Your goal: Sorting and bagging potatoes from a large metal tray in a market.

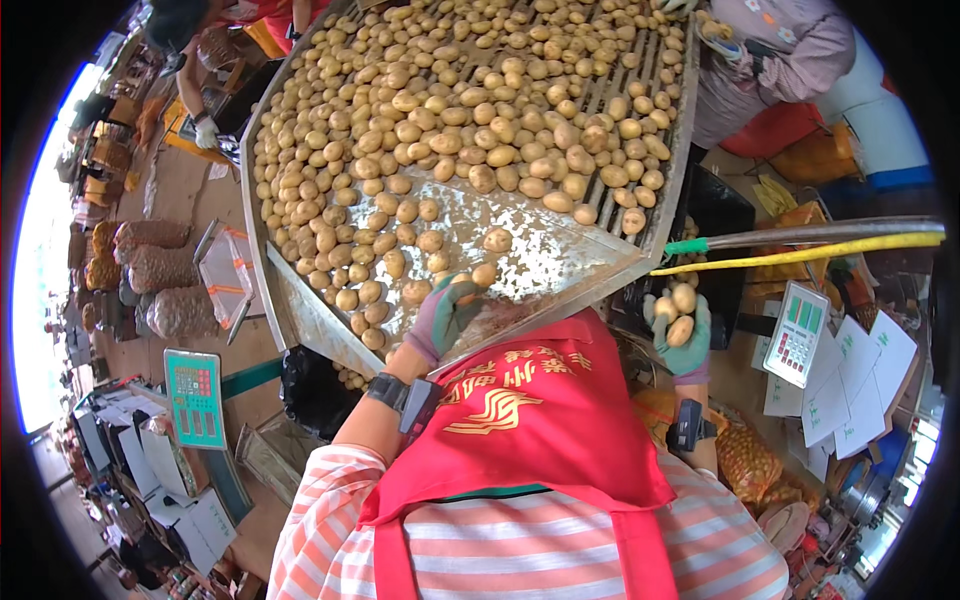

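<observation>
Potatoes (pixel 440 130) lie heaped on a large metal sorting table in front of me. My left hand (pixel 447 318), in a green and purple glove, is over the table's near bare metal sheet (pixel 540 250). Its fingers curl round a potato at their tips, mostly hidden, and another potato (pixel 484 274) is right beside them. My right hand (pixel 688 342), gloved alike, is off the table's right near corner. It holds several potatoes (pixel 680 331), cupped in the palm and fingers.
A raised metal rim (pixel 330 310) edges the table. A yellow hose (pixel 800 257) and a grey pipe run in from the right. Scale displays (pixel 196 398) stand left and right (pixel 797 333). A co-worker's gloved hand (pixel 720 40) holds potatoes at the far right; another person is far left.
</observation>
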### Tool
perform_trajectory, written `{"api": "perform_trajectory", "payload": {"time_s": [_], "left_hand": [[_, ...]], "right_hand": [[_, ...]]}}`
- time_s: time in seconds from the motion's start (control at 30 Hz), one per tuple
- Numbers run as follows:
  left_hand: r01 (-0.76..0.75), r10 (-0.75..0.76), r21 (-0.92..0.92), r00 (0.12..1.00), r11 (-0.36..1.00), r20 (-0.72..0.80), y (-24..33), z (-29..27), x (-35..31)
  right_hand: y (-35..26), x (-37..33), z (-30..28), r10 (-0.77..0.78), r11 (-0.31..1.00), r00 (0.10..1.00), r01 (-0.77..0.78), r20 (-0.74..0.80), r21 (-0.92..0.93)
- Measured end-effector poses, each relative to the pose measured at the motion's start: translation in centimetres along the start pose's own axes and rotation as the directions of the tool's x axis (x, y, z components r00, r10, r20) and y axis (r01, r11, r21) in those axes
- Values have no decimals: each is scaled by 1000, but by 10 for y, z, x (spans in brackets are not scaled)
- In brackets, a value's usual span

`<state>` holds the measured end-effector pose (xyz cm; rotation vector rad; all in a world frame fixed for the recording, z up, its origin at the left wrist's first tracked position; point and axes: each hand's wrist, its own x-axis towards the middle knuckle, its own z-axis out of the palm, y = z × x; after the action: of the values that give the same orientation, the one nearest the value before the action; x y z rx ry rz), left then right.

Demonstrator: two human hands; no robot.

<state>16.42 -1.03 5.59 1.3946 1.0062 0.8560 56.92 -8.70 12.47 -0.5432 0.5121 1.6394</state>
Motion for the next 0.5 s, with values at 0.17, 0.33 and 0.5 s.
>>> {"api": "perform_trajectory", "payload": {"time_s": [0.17,0.33,0.5], "left_hand": [[428,-531,-623,847,654,25,17,-14,2],[530,-717,-643,696,553,-43,8,-24,-10],[302,-314,-286,949,909,5,2,-27,-31]], "right_hand": [[-20,19,-61,-608,658,726,236,-320,-715],[75,98,43,-314,-34,879,368,359,-929],[116,197,75,43,-987,797,129,603,-99]]}}
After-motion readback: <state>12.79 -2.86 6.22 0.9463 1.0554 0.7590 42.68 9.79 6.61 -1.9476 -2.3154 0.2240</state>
